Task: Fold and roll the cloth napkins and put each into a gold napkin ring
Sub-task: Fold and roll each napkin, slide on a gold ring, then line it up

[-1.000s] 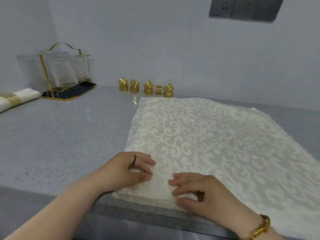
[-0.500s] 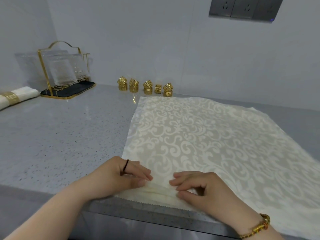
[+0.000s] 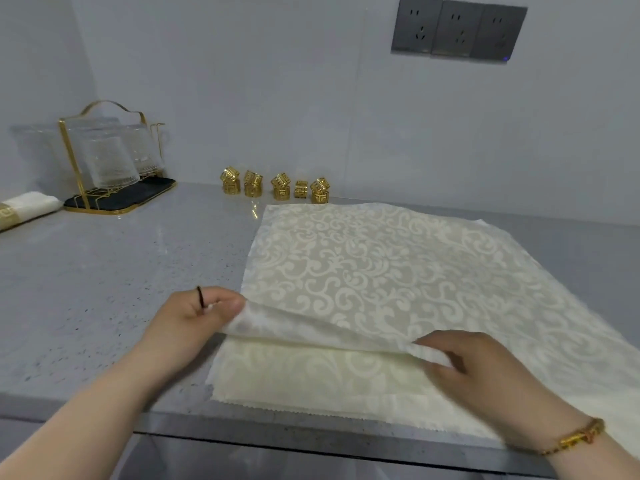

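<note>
A stack of cream damask napkins [image 3: 311, 379] lies on the grey counter [image 3: 104, 289] near its front edge. The top napkin [image 3: 381, 271] is raised along its near edge. My left hand [image 3: 194, 317] pinches that napkin's near left corner. My right hand [image 3: 467, 368] pinches the near edge further right. The napkin beneath shows under the lifted edge. Several gold napkin rings [image 3: 277, 187] stand in a row at the back by the wall. One rolled napkin in a gold ring [image 3: 24, 209] lies at the far left.
A gold wire rack with glass cups on a black tray [image 3: 110, 168] stands at the back left. Dark wall sockets [image 3: 457, 29] sit high on the wall. The counter's front edge [image 3: 311, 441] runs just below the napkins.
Both hands were fingering the near edge of the stack; now they have lifted the top napkin's near edge up and away, exposing the napkin below.
</note>
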